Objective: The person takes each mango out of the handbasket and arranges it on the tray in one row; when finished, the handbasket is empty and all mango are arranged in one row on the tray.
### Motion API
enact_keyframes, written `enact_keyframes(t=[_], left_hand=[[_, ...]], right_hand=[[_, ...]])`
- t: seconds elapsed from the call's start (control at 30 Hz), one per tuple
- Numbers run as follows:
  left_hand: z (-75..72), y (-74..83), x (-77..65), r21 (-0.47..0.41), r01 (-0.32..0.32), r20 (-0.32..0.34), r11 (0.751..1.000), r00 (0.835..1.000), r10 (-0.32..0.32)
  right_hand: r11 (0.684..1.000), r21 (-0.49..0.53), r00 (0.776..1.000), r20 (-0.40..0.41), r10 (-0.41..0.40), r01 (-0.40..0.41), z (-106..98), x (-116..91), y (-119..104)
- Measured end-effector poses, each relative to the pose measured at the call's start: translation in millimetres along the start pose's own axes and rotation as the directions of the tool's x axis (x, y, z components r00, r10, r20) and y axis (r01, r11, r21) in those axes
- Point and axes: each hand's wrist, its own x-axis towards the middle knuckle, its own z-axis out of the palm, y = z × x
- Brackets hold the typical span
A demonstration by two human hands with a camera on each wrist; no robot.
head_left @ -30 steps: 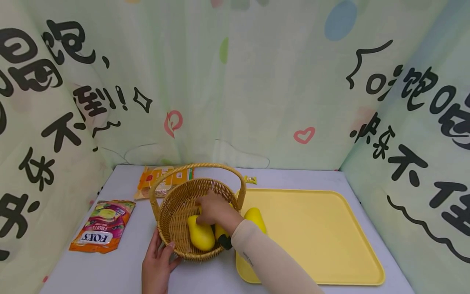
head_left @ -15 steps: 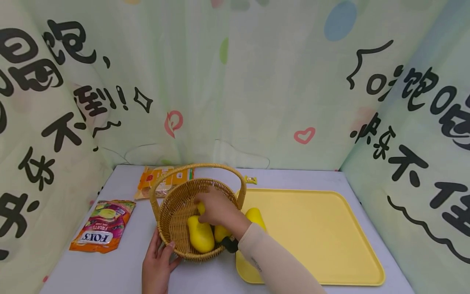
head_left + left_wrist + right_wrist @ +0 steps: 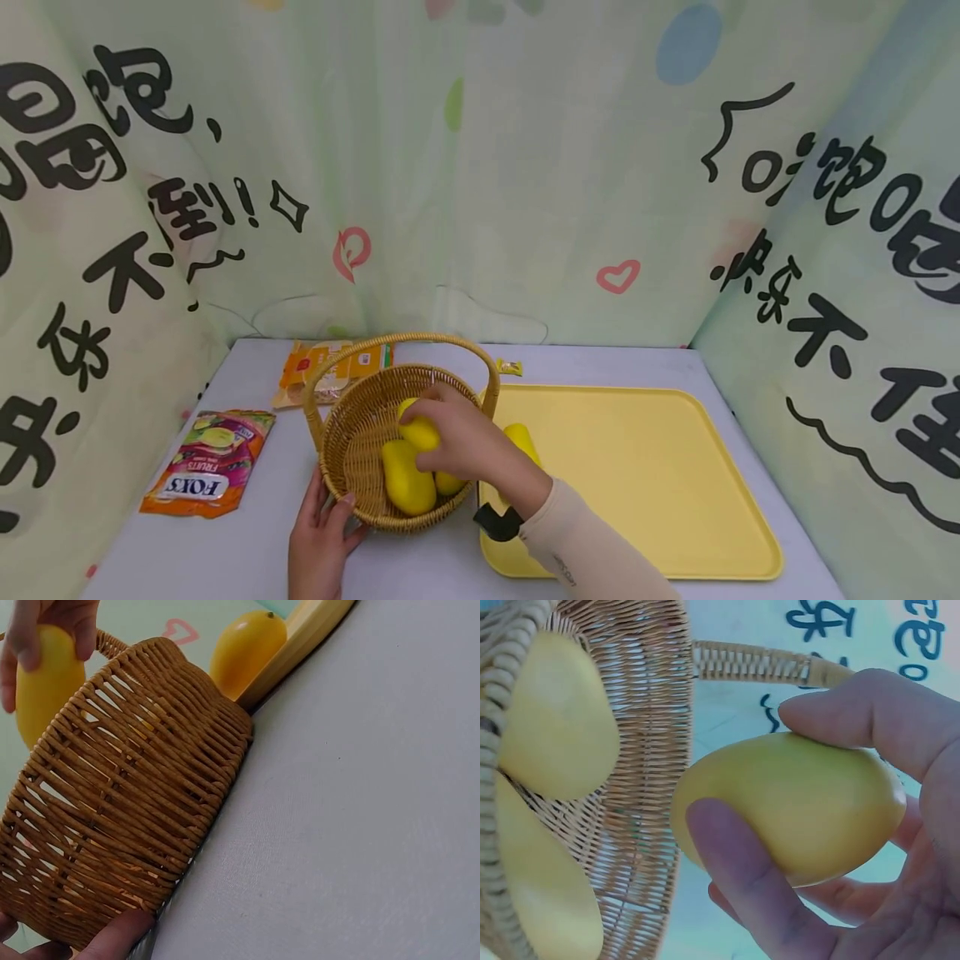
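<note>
My right hand [image 3: 457, 429] grips a yellow mango [image 3: 787, 806] above the wicker basket [image 3: 356, 442], thumb on one side and fingers on the other. Inside the basket lie two more yellow fruits of the same kind; the larger-looking mango [image 3: 408, 477] shows well, while the second fruit [image 3: 448, 483] is partly covered by my hand. My left hand [image 3: 321, 542] rests against the basket's near left side, its fingers spread over the outer wall. Another mango [image 3: 247, 649] lies on the yellow tray [image 3: 622, 483], partly behind my right forearm in the head view.
A FOX'S sweets bag [image 3: 210, 462] lies left of the basket. Behind it is an orange snack packet [image 3: 300, 375], and a small yellow wrapped sweet [image 3: 510, 367] sits at the back. The basket's tall handle [image 3: 405, 337] arches over its opening. Printed curtains [image 3: 525, 208] enclose the table.
My right hand has lifted the mango a little from among the fruits and drawn it toward the right and nearer me. My left hand stays at the basket.
</note>
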Motion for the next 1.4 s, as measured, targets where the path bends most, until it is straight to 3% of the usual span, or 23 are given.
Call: enact_keyframes(t=[0.37,0.53,0.83,1.1,1.4], left_hand=[[0.9,-3.1,2.2,-0.003,-0.01,-0.01,1.0,1.0,0.01],[0.2,-2.9,2.8,-0.002,-0.006,-0.024,1.0,1.0,0.006],[1.3,-1.4,0.8,-0.001,0.002,-0.029,1.0,1.0,-0.002],[0.0,0.3,0.9,-0.016,-0.007,-0.021,1.0,1.0,0.007],[0.4,-1.4,1.4,-0.019,-0.002,-0.021,1.0,1.0,0.002]], right_hand=[[0.99,0.135,0.993,-0.107,0.057,-0.042,-21.0,-51.3,17.3],[0.988,0.142,0.978,-0.191,0.078,-0.051,-28.3,-74.7,28.4],[0.977,0.136,0.945,-0.261,0.196,-0.165,-32.9,-110.8,50.3],[0.968,0.093,0.907,-0.338,0.252,-0.234,-25.9,-131.7,77.2],[0.94,0.066,0.875,-0.349,0.335,-0.334,-19.8,-143.6,103.4]])
